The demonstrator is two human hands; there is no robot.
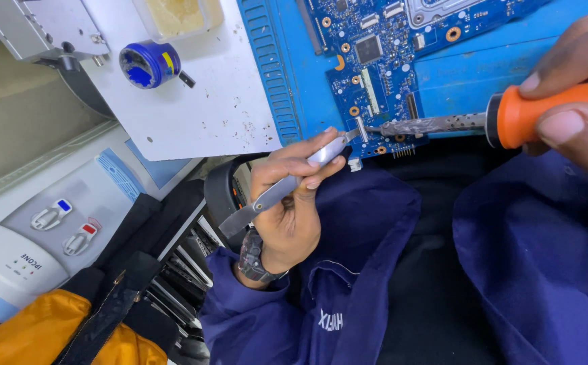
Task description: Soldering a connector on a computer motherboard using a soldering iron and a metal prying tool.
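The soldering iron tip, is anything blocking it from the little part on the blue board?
Nothing visible does. The soldering iron in the right hand reaches the connector directly; the tweezers in the left hand come from the other side.

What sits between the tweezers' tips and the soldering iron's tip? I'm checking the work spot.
In the head view, only a small patch of the blue circuit board separates the tweezers from the soldering iron.

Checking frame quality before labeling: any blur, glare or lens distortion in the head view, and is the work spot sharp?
Head view: evenly lit, with soft shadows. The circuit board and tweezers are sharp where they meet the soldering iron. The right hand at the frame edge looks oversized and slightly soft. Wide-lens bending shows at the edges. There is mild shine on the tweezers in the left hand and no harsh glare.
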